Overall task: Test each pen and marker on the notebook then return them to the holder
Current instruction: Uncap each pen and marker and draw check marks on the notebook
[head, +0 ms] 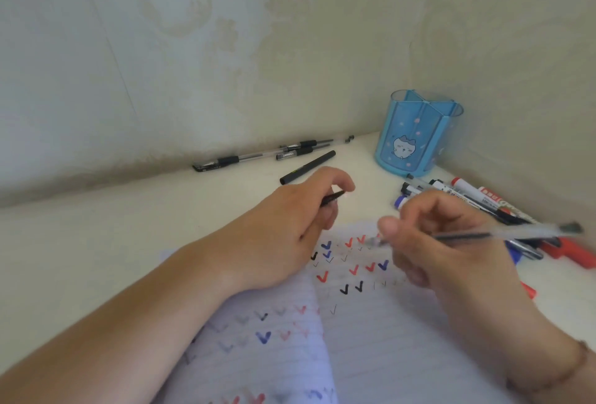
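Cream desk [135, 242], lined notebook [371, 339] open under my two hands, one clear gel pen being tested.

The notebook lies in front of me, already full of red, blue and black ticks. The blue holder [416, 139] stands in the far corner and looks empty; I could knock it over when I return things. The markers [503, 207] lie in a heap beside my right hand [429, 242], near the desk edge, so my wrist may push them off. My right fingers pinch the clear gel pen [483, 234], its tip just above the paper; it may smear wet ticks. My left hand [290, 220] holds its black cap [333, 198], loosely I think, and it might slip.
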`<state>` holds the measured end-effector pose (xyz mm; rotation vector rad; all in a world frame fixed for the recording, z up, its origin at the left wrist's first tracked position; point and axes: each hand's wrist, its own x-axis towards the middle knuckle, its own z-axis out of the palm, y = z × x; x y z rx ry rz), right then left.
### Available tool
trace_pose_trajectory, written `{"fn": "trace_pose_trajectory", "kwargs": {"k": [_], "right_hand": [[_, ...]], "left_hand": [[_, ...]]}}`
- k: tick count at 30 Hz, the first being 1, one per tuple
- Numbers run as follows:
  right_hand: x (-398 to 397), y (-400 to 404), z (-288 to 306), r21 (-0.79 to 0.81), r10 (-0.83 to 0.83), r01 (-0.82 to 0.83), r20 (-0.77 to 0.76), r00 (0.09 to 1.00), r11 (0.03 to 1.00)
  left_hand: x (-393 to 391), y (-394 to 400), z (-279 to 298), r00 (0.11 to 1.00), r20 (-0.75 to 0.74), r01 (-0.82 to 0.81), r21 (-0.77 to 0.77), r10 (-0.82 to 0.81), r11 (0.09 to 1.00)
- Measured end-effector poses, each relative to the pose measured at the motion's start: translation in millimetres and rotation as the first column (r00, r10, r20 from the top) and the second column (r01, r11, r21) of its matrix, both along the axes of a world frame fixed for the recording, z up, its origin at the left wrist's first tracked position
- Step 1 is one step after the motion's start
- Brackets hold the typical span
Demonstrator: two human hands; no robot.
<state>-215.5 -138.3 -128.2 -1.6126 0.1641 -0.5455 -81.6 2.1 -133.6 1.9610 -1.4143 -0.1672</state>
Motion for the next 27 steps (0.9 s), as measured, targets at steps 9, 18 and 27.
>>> {"fn": "trace_pose_trajectory", "kwargs": {"k": [9,18,27], "right_hand": [[-1.8,-18.2,6.1,0.048,0.002,-0.001,-0.021,1.0,0.999],[-2.2,-18.0,9.7,0.035,-0.037,0.037,-0.011,0.999,0.999],[-0.8,-12.2,8.2,-0.07,0.005,-0.008,-0.05,0.999,0.998]], "left_hand": [[-1.2,-2.6,0.1,0.992,-0.125,0.007,-0.081,-0.017,0.997],[-2.9,-2.8,1.7,0.997,-0.068,0.03,-0.04,-0.033,0.999],[-5.6,-0.9,0.9,0.985,-0.01,0.172,-0.036,-0.173,0.984]]}}
